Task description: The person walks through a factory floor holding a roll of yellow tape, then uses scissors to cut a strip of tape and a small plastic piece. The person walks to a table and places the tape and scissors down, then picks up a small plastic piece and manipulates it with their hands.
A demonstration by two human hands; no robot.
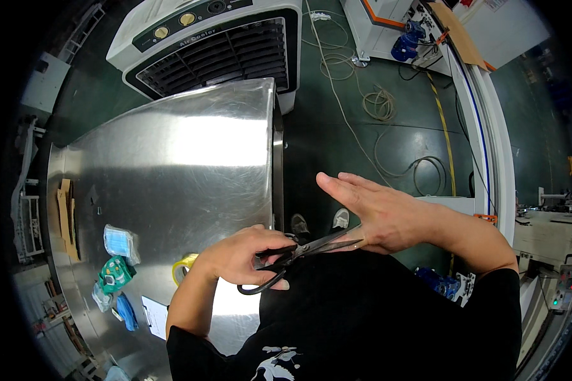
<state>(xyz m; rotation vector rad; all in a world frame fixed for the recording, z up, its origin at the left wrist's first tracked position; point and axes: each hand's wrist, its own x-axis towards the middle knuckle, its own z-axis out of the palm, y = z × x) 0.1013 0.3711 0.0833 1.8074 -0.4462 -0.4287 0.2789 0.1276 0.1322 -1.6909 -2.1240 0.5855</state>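
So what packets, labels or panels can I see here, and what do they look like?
Blue packet: clear wrap, left on the steel table.
Green packet: crumpled, just below the blue one.
White sheet: flat, at the table's near edge.
Control panel: dark strip with round knobs, top of the white cooler.

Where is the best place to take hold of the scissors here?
By the black loop handles, where the left hand already grips the scissors; come from the person's left. The blades point right toward the open right hand, so that end is unsafe.
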